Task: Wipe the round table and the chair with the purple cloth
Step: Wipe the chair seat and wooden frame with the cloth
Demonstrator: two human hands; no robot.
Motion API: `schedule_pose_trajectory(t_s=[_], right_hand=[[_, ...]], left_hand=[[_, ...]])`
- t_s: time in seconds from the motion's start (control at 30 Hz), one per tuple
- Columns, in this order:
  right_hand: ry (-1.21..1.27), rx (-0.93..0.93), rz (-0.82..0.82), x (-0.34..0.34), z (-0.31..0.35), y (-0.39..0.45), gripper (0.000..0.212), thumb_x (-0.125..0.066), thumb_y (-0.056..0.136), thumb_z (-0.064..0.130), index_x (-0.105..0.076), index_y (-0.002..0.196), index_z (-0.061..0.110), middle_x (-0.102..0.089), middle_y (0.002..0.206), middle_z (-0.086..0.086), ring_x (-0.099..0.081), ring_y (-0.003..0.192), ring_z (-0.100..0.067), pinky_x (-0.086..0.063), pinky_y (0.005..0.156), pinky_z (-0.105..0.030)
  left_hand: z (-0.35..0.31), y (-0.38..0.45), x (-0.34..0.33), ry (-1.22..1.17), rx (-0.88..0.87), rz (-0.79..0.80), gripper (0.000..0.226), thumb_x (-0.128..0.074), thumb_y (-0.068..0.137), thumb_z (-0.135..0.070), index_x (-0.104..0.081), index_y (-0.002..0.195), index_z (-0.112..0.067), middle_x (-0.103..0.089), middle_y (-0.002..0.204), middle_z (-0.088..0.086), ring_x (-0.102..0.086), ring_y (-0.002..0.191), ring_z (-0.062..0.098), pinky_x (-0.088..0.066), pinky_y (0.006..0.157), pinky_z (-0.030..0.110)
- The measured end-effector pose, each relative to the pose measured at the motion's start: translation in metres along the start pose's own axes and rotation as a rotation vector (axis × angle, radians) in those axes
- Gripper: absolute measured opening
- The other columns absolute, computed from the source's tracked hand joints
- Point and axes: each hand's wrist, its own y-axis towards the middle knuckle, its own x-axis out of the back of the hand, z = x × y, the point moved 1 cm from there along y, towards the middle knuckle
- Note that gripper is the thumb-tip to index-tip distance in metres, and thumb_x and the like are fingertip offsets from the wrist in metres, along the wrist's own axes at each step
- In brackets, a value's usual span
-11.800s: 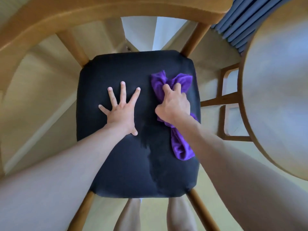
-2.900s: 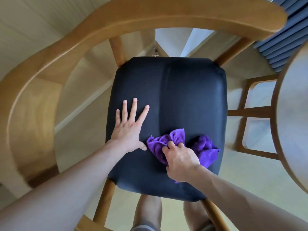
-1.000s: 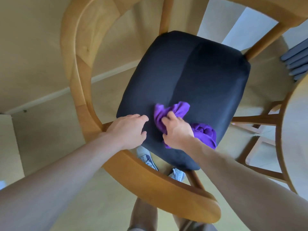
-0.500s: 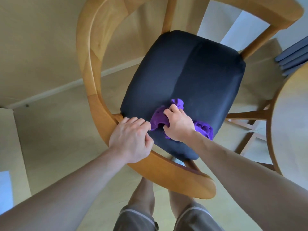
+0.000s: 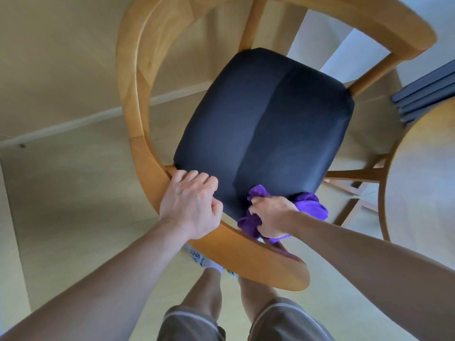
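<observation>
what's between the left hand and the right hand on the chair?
In the head view, only a bare strip of the dark seat cushion separates the left hand, gripping the wooden armrest, from the right hand holding the purple cloth.

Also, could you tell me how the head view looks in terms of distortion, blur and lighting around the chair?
Head view: wide-angle bending bows the wooden armrest rail and stretches both forearms at the edges; the dark seat, left hand and right hand on the purple cloth look sharp; soft even daylight, a faint sheen on the round table.
</observation>
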Motion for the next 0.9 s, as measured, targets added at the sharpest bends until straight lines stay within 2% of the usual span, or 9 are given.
schedule_pose_trajectory(t_s=[0.13, 0.27, 0.37, 0.5, 0.57, 0.63, 0.7, 0.77, 0.9], right_hand=[[0.059, 0.038, -0.368, 0.025, 0.037, 0.038, 0.039, -0.059, 0.091, 0.037, -0.052, 0.126, 0.022, -0.041, 0.132, -0.002, -0.048, 0.111, -0.029, -0.044, 0.068, -0.037], [-0.067, 0.001, -0.182, 0.002, 0.044, 0.056, 0.040, -0.058, 0.097, 0.033, -0.044, 0.135, 0.029, -0.039, 0.132, -0.001, -0.047, 0.109, -0.029, -0.044, 0.066, -0.039], [-0.230, 0.096, 0.008, -0.014, 0.024, 0.034, 0.039, -0.064, 0.090, 0.019, -0.055, 0.127, 0.028, -0.048, 0.124, 0.003, -0.053, 0.104, -0.026, -0.041, 0.066, -0.037], [-0.383, 0.116, 0.234, -0.003, 0.020, 0.010, 0.007, -0.069, 0.083, 0.012, -0.067, 0.085, 0.019, -0.058, 0.092, 0.007, -0.060, 0.089, -0.023, -0.047, 0.065, -0.032], [-0.356, 0.072, 0.290, 0.005, 0.025, 0.011, 0.014, -0.063, 0.083, 0.009, -0.058, 0.073, 0.018, -0.054, 0.080, 0.008, -0.055, 0.075, -0.021, -0.043, 0.056, -0.031], [-0.254, 0.051, 0.201, 0.011, 0.031, 0.015, 0.008, -0.061, 0.085, 0.015, -0.065, 0.091, 0.016, -0.060, 0.100, 0.006, -0.059, 0.085, -0.025, -0.040, 0.057, -0.032], [-0.142, 0.061, -0.033, 0.015, 0.039, 0.027, 0.033, -0.065, 0.087, 0.026, -0.062, 0.119, 0.019, -0.051, 0.124, 0.001, -0.056, 0.102, -0.028, -0.039, 0.062, -0.036], [-0.103, 0.097, -0.241, 0.015, 0.054, 0.041, 0.044, -0.064, 0.090, 0.029, -0.051, 0.132, 0.026, -0.041, 0.131, -0.002, -0.047, 0.098, -0.027, -0.037, 0.059, -0.038], [-0.221, 0.081, -0.255, -0.003, 0.067, 0.064, 0.069, -0.058, 0.092, 0.014, -0.026, 0.150, 0.031, -0.009, 0.153, -0.003, -0.039, 0.099, -0.027, -0.042, 0.062, -0.040]], left_hand=[[-0.001, 0.001, 0.002, -0.013, -0.003, -0.046, 0.028, -0.037, 0.083, -0.030, -0.062, 0.083, -0.017, -0.061, 0.081, -0.001, -0.055, 0.080, 0.026, -0.044, 0.088, 0.043], [0.001, 0.003, 0.003, -0.029, 0.001, -0.066, 0.034, -0.032, 0.082, -0.030, -0.062, 0.081, -0.015, -0.061, 0.081, 0.001, -0.055, 0.080, 0.027, -0.045, 0.085, 0.046], [0.002, 0.003, 0.002, -0.017, 0.008, -0.059, 0.034, -0.032, 0.080, -0.028, -0.063, 0.083, -0.014, -0.060, 0.083, 0.001, -0.054, 0.082, 0.029, -0.042, 0.086, 0.045], [0.002, 0.001, 0.002, -0.021, 0.002, -0.067, 0.036, -0.032, 0.080, -0.028, -0.064, 0.086, -0.013, -0.060, 0.088, 0.003, -0.053, 0.084, 0.029, -0.041, 0.085, 0.046], [0.003, 0.001, 0.001, -0.039, 0.002, -0.085, 0.036, -0.032, 0.079, -0.028, -0.064, 0.086, -0.013, -0.060, 0.091, 0.004, -0.053, 0.084, 0.029, -0.042, 0.083, 0.046], [0.002, 0.001, 0.001, -0.059, 0.001, -0.105, 0.035, -0.033, 0.079, -0.027, -0.064, 0.085, -0.012, -0.059, 0.092, 0.005, -0.054, 0.082, 0.030, -0.042, 0.081, 0.047], [0.002, 0.001, 0.002, -0.077, 0.000, -0.118, 0.033, -0.035, 0.078, -0.025, -0.064, 0.085, -0.011, -0.059, 0.092, 0.006, -0.055, 0.081, 0.031, -0.042, 0.079, 0.047], [0.001, 0.002, 0.002, -0.082, -0.011, -0.105, 0.033, -0.035, 0.079, -0.026, -0.064, 0.085, -0.011, -0.060, 0.092, 0.007, -0.056, 0.081, 0.031, -0.042, 0.078, 0.047], [0.002, 0.002, 0.003, -0.066, 0.000, -0.067, 0.035, -0.034, 0.080, -0.029, -0.064, 0.087, -0.012, -0.060, 0.094, 0.005, -0.056, 0.084, 0.030, -0.042, 0.080, 0.045]])
